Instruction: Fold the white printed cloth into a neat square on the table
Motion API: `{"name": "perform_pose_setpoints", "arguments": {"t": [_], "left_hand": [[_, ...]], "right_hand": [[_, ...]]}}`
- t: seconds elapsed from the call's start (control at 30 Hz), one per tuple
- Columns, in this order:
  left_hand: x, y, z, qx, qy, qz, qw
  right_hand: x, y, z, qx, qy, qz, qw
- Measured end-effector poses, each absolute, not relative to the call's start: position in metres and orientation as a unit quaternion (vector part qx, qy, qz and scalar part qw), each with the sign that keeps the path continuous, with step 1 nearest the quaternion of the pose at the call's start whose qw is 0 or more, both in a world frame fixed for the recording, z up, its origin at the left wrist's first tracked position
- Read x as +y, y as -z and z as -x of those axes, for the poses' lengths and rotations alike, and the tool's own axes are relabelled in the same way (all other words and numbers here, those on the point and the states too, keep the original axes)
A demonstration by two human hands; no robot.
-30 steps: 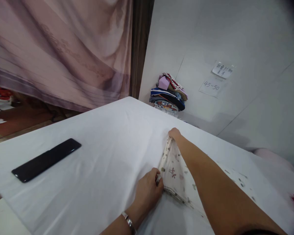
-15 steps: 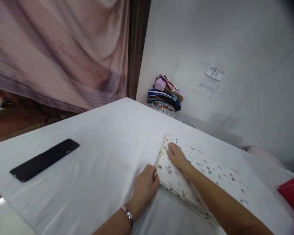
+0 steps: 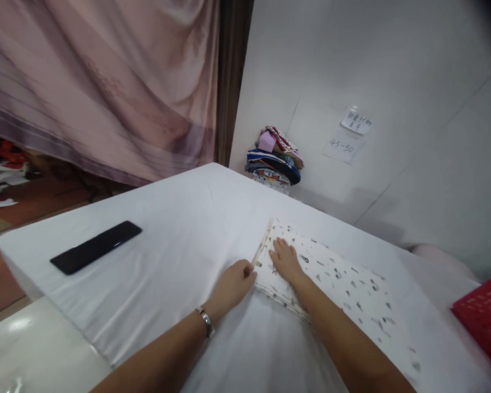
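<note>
A folded white cloth (image 3: 343, 278) with a small scattered print lies on the white-covered table, its layers showing along the near and left edges. My left hand (image 3: 234, 281), with a silver bracelet at the wrist, is closed at the cloth's near left corner, thumb and fingers pinched on the edge. On top of the cloth, close to its left end, my right hand (image 3: 287, 261) rests flat with the fingers a little apart. My right forearm crosses over the cloth and hides part of it.
A long black phone-like slab (image 3: 96, 246) lies on the table (image 3: 175, 218) at the left. Folded clothes (image 3: 273, 158) are stacked by the wall, below paper notes (image 3: 346, 144). A red object (image 3: 485, 319) is at the right edge. A pink curtain (image 3: 147, 82) hangs behind.
The view has shifted slightly. My right hand has flattened on the cloth, and more of the cloth's printed top lies smooth. My left hand stays at the same corner.
</note>
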State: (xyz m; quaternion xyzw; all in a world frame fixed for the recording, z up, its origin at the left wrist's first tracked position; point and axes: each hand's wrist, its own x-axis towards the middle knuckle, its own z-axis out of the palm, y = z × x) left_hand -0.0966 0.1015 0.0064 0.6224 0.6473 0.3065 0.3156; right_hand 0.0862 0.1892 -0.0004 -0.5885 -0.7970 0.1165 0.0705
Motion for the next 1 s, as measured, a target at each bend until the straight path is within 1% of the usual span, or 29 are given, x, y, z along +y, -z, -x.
{"name": "perform_pose_setpoints", "arguments": {"t": [0.07, 0.17, 0.27, 0.37, 0.6, 0.83, 1.0], "left_hand": [[0.116, -0.014, 0.100, 0.644, -0.308, -0.628, 0.310], [0.148, -0.028, 0.098, 0.658, -0.297, -0.639, 0.267], [0.180, -0.034, 0.086, 0.670, -0.261, -0.645, 0.260], [0.200, -0.029, 0.070, 0.673, -0.248, -0.642, 0.271], [0.208, -0.012, 0.053, 0.678, -0.248, -0.626, 0.295], [0.211, -0.012, 0.051, 0.715, -0.226, -0.588, 0.304], [0.216, -0.011, 0.056, 0.698, -0.225, -0.603, 0.315]], "right_hand": [[0.190, 0.000, -0.087, -0.791, -0.112, 0.593, 0.098], [0.194, 0.000, -0.090, -0.782, -0.094, 0.601, 0.135], [0.199, 0.005, -0.095, -0.769, -0.087, 0.618, 0.141], [0.202, 0.013, -0.099, -0.767, -0.074, 0.625, 0.129], [0.201, 0.021, -0.100, -0.779, -0.039, 0.615, 0.118], [0.200, 0.025, -0.100, -0.781, -0.005, 0.612, 0.124], [0.201, 0.028, -0.101, -0.780, 0.000, 0.612, 0.134]]}}
